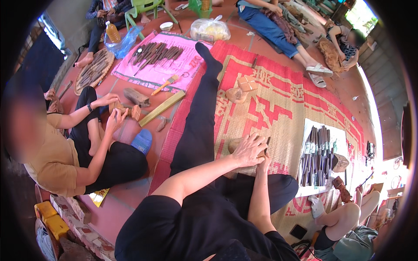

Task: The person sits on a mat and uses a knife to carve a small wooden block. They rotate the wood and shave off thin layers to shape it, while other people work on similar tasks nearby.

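My left hand point(250, 150) lies over a light brown wooden piece point(235, 145), its fingers bent round the piece's right side. Close against it, my right hand point(263, 162) is closed, and a slim dark tool point(267, 141) sticks up from it. The hands overlap, so most of the tool and its working end are hidden. Both hands are low over the patterned mat point(278, 139), in front of my bent right leg. Farther along the mat sit a rounded wooden piece point(236, 95) and a small carved wooden block point(247, 83).
On my right, several dark-handled tools point(318, 152) lie on a white cloth near a wood block point(340, 163). Another person point(61, 152) works wood on my left. Beyond them are a pink cloth point(191, 52) with more tools, a brush point(165, 85) and a round basket point(106, 58).
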### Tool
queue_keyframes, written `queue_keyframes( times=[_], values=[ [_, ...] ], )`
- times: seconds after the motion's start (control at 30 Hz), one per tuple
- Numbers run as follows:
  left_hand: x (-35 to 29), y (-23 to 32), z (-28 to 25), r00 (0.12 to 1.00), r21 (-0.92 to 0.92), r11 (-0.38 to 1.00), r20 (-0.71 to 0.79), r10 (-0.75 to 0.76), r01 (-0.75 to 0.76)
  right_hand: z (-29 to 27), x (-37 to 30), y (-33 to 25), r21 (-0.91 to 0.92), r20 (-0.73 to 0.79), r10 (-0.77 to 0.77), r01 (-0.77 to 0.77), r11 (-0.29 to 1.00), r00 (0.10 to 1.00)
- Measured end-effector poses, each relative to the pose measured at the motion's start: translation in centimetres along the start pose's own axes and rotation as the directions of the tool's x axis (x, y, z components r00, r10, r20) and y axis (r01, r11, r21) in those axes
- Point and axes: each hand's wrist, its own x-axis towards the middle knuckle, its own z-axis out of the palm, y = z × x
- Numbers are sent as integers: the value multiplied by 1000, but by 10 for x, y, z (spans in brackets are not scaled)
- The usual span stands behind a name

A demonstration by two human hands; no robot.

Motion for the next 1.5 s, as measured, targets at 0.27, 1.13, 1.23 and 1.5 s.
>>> queue_keyframes(
  times=[0.27, 1.13, 1.23, 1.5],
  values=[
    [-51, -23, -113, 962, -91, 995, -265, -66, 44, -26, 18, -11, -105, -26, 149, -151, 983, 988],
    [-360, -133, -83, 447, -325, 308, 621, -643, 894, -34, 43, -3, 58, -14, 133, -132, 989, 991],
    [-325, -114, -99, 487, -252, 428, 599, -635, 868, -35, 42, -1, 38, -13, 130, -130, 991, 991],
    [-355, -146, -86, 537, -189, 577, 662, -522, 794, -34, 37, 0, 25, 67, 139, -140, 990, 988]
  ],
)
